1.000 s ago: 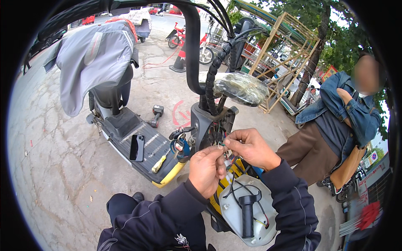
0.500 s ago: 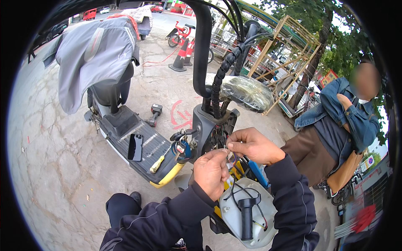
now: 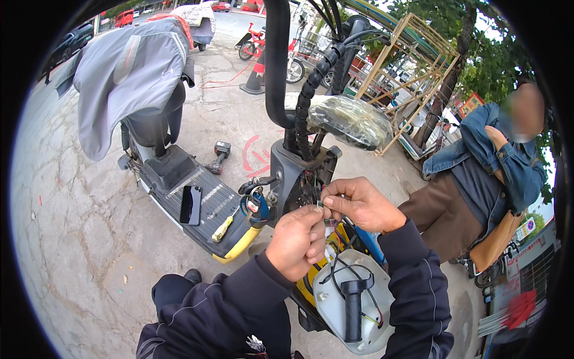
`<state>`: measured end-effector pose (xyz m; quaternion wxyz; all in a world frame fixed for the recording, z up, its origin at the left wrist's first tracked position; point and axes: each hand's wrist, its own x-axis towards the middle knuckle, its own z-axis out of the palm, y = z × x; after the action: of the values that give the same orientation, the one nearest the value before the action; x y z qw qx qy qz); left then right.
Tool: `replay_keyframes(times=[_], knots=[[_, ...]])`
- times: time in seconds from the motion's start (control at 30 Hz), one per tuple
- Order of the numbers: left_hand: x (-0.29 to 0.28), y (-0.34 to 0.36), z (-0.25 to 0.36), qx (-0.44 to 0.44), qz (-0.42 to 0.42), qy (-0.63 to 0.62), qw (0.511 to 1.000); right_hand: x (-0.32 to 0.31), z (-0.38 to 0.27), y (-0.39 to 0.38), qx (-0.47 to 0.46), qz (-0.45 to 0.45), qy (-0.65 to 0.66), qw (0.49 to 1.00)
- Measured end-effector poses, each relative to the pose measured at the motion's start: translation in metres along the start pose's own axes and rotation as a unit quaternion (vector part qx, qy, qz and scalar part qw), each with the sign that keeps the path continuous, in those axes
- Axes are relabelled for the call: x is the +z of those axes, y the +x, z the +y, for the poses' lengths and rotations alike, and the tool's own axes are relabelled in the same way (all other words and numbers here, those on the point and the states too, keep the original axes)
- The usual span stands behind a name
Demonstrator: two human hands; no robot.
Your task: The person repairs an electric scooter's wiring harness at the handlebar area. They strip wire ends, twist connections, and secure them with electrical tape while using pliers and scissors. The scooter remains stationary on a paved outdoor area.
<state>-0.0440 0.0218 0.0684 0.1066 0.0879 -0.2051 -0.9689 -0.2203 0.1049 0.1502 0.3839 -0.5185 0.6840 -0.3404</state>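
Note:
My left hand (image 3: 297, 240) and my right hand (image 3: 362, 205) meet fingertip to fingertip in front of the scooter's opened steering column (image 3: 287, 170). Both are closed in a pinch on thin wire, whose ends are mostly hidden by the fingers. Behind the fingertips, a tangle of wires (image 3: 309, 188) hangs out of the column. Below my right hand a white plastic panel (image 3: 329, 299) lies with a black handlebar grip (image 3: 353, 311) and its cable on it. Keys (image 3: 256, 206) hang at the column, left of my left hand.
On the footboard (image 3: 206, 239) lie a phone (image 3: 191, 205) and a yellow-handled screwdriver (image 3: 222, 229). A power tool (image 3: 218, 158) rests on the pavement beyond. Overhead rise the black handlebar (image 3: 276, 66) and a plastic-wrapped headlamp (image 3: 353, 121). A person with folded arms (image 3: 478, 161) stands at the right.
My hands stay pinched together, having shifted slightly left and up, with the left hand turned more knuckles-up. The view has tilted a little.

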Motion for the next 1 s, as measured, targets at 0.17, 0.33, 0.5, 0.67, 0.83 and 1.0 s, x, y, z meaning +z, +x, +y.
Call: replay_keyframes(times=[0.17, 0.33, 0.5, 0.67, 0.83, 1.0], knots=[[-0.008, -0.002, 0.004, -0.030, -0.009, -0.034, 0.999, 0.008, 0.003, 0.002, -0.009, 0.021, -0.006, 1.000], [-0.012, 0.003, 0.001, -0.037, -0.026, -0.098, 0.994, 0.014, 0.005, 0.004, -0.016, 0.040, -0.020, 0.999], [-0.008, 0.000, -0.003, -0.005, -0.008, -0.065, 0.998, 0.012, 0.003, 0.001, -0.024, 0.035, -0.015, 0.999], [-0.005, -0.005, -0.008, 0.057, 0.022, 0.069, 0.996, 0.011, -0.010, -0.003, -0.006, 0.049, -0.079, 0.996], [-0.008, 0.002, -0.019, 0.179, 0.071, 0.232, 0.954, 0.012, -0.023, -0.005, -0.019, 0.059, -0.141, 0.988], [-0.016, 0.013, -0.029, 0.292, 0.120, 0.323, 0.892, 0.013, -0.025, -0.003, 0.025, 0.045, -0.130, 0.990]])
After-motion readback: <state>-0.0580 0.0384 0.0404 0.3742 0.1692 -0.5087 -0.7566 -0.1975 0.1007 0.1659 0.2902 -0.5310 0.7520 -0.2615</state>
